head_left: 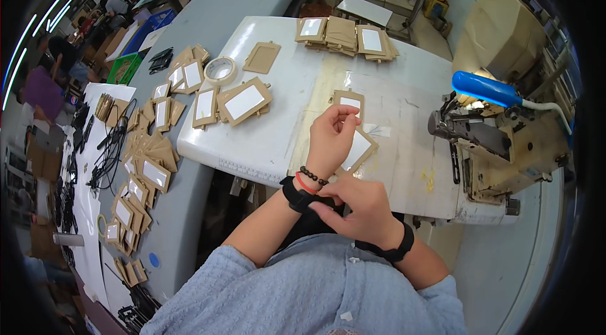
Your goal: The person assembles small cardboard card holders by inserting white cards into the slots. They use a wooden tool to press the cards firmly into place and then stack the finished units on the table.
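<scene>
Tan card-holder frame (358, 149) with clear window lies on white sewing table (265, 139), under left hand (331, 136), fingers curled, pinching its upper edge. Right hand (360, 209) loosely closed at left wristband (297, 195), holding nothing. Keep frame flat, edges aligned.

- sewing machine (499, 139) at right end of counter (265, 145)
- tape roll (220, 70) on counter's left part
- card holder stack (344, 35) at far edge
- more holders (142, 171) on lower surface, left

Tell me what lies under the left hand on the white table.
Under the left hand lies a tan card holder with a clear window. The hand covers its left part; another holder sits just beyond.
</scene>
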A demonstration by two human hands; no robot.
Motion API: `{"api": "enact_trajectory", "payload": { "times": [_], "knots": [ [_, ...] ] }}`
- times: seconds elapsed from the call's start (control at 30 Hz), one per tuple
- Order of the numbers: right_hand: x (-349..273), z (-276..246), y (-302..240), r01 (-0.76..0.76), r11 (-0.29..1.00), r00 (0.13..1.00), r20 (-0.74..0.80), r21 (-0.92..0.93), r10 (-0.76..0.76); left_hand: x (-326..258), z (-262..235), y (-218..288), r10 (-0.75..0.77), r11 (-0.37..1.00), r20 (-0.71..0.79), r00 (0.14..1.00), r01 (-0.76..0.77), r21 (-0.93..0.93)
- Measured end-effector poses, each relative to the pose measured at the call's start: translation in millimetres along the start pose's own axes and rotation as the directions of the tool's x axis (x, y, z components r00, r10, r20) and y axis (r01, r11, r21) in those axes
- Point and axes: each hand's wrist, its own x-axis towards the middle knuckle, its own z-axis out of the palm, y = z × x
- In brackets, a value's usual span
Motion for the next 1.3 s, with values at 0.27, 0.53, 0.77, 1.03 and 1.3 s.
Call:
{"api": "enact_trajectory", "payload": {
  "times": [0.27, 0.53, 0.77, 1.03, 1.3],
  "knots": [
    [-8, 10, 5, 0.059, 0.963, 0.996, -0.051, -0.264, -0.076, 14, 4, 5, 0.396, 0.81, -0.041, 0.917, -0.328, 0.486],
    [-4, 3, 3, -0.114, 0.993, 0.976, -0.192, -0.041, 0.104, 12, 9, -6, 0.545, 0.478, 0.259, 0.797, -0.549, 0.685],
    [3, -32, 7, -0.096, 0.995, 0.968, -0.232, -0.007, 0.092, -5, 0, -3, 0.518, 0.282, 0.403, 0.755, -0.595, 0.753],
    [11, -24, -6, 0.192, 0.935, 0.981, 0.099, -0.298, -0.17, -25, 34, -10, 0.357, -0.036, 0.784, 0.508, -0.831, 0.555],
    [-2, -26, -7, 0.049, 0.931, 0.988, 0.156, -0.362, 0.009, -72, 40, -24, 0.147, 0.175, 0.885, 0.442, -0.892, 0.416]
  ]
}}
